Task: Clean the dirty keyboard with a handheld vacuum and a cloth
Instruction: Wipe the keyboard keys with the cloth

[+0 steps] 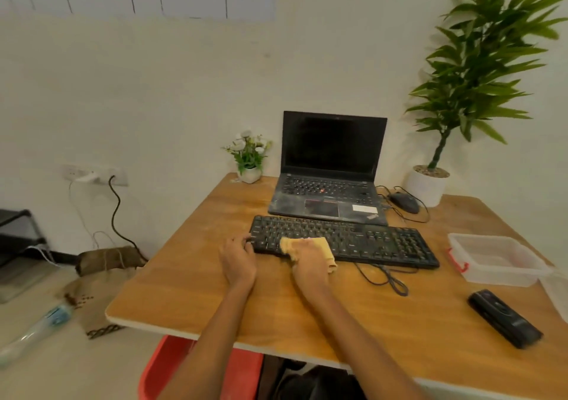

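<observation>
Two hands at keyboard (344, 241) | left hand (238, 261) grip curled on its left end | right hand (310, 263) grip pressed cloth (322, 246) onto keys, I saw | vacuum (504, 318) lay on surface (184, 276)

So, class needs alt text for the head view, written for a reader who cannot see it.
A person's right hand presses a yellow cloth onto a black keyboard while the left hand steadies its left end. Behind it on the wooden table sits an open laptop; a handheld vacuum lies at right.
</observation>
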